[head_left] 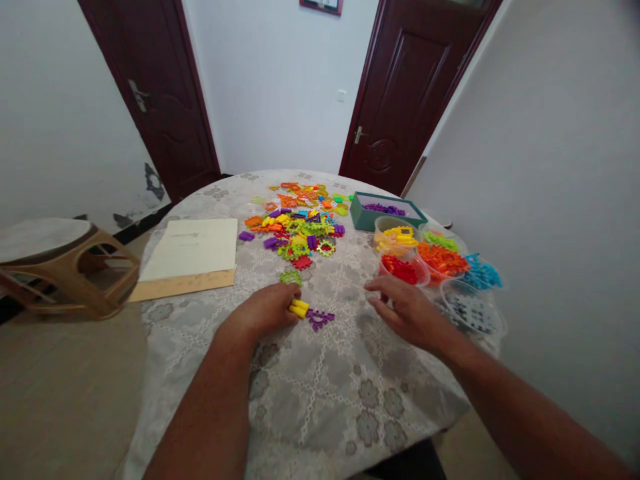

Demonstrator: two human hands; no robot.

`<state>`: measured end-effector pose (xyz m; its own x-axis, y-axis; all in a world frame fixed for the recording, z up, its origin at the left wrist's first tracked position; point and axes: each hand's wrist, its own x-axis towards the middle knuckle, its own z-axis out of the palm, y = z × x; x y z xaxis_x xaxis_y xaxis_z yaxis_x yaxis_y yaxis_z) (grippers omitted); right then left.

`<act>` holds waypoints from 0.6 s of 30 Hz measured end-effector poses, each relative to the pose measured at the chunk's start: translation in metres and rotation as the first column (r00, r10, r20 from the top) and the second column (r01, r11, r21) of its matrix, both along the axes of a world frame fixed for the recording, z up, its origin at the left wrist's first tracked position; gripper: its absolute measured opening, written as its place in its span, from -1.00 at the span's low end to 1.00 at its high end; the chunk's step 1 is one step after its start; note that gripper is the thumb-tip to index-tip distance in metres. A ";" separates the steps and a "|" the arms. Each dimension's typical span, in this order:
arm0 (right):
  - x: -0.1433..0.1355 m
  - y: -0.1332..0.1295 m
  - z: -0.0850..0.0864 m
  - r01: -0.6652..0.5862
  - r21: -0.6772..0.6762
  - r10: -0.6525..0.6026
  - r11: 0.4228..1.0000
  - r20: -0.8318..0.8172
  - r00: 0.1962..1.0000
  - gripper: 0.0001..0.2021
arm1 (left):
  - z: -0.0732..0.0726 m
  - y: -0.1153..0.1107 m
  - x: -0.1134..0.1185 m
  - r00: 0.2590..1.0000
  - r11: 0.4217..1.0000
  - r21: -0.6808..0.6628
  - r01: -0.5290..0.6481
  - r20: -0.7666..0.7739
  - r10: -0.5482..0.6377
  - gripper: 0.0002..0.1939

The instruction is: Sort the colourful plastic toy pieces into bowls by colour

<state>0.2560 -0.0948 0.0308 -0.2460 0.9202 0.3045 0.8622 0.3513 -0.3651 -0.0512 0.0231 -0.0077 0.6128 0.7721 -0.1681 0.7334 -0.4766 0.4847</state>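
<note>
My left hand (273, 307) is closed around a yellow ribbed plastic connector (299, 308), part of which its fingers hide. A purple toothed triangle piece (319, 319) sticks out to the right of the connector and appears to touch it. My right hand (400, 305) hovers over the cloth with fingers apart and nothing visible in them. It is nearest to the clear tub of red pieces (383, 265). Just beyond my left hand lies a green toothed piece (291, 276). Farther back spreads a mixed pile of colourful plastic pieces (300, 230).
A green box (361, 217) holds purple pieces. Clear tubs with yellow, orange, green, blue and grey pieces (473, 313) crowd the table's right side. Paper sheets (200, 247) lie at left on the patterned tablecloth (320, 393). A stool (65, 267) stands left of the table.
</note>
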 end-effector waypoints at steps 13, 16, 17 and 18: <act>-0.091 0.012 -0.039 0.039 -0.329 -0.060 0.943 -0.052 0.997 -0.75 | -0.002 0.006 0.001 0.998 0.996 0.071 0.057 -0.008 -0.057 -0.83; -0.084 0.008 -0.037 -0.007 -0.349 -0.038 0.937 -0.122 0.992 -0.82 | 0.001 0.007 0.002 0.999 0.996 0.065 0.053 0.007 -0.053 -0.82; -0.081 0.006 -0.035 -0.038 -0.343 -0.010 0.938 -0.135 0.991 -0.85 | 0.003 0.007 0.003 0.999 0.997 0.063 0.049 0.013 -0.050 -0.82; -0.077 0.004 -0.033 -0.069 -0.335 0.021 0.940 -0.143 0.989 -0.88 | 0.004 0.007 0.004 0.999 0.997 0.057 0.045 0.020 -0.047 -0.83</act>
